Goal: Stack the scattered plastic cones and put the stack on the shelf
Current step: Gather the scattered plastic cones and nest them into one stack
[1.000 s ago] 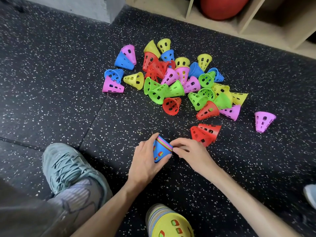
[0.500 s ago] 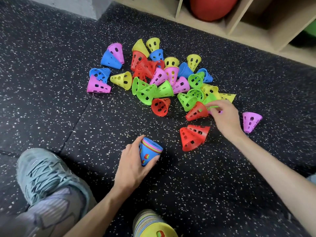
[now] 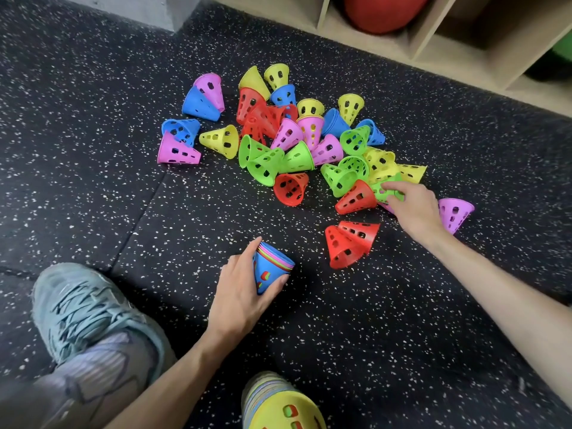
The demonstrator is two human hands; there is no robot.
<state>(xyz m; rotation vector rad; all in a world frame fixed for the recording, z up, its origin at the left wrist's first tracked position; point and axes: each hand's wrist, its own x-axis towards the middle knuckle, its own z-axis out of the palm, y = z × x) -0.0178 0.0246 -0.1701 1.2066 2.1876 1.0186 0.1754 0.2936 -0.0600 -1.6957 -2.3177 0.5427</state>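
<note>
Your right hand (image 3: 414,209) is pinching a light, stiff green perforated plastic cone (image 3: 387,191) by its rim, while your left hand (image 3: 244,286) is gripping the small blue-topped stack of nested plastic cones (image 3: 270,272).

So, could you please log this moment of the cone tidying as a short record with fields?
left hand: grips a small nested stack, blue cone outermost, resting on the floor
right hand: reaches into the pile, fingers on a green cone
loose cones: red, green, yellow, blue and pink, scattered on the floor
second stack: bottom edge of view, yellow cone outermost
shelf: top right, holds a red ball
task status: stacking under way, nothing shelved yet
</note>
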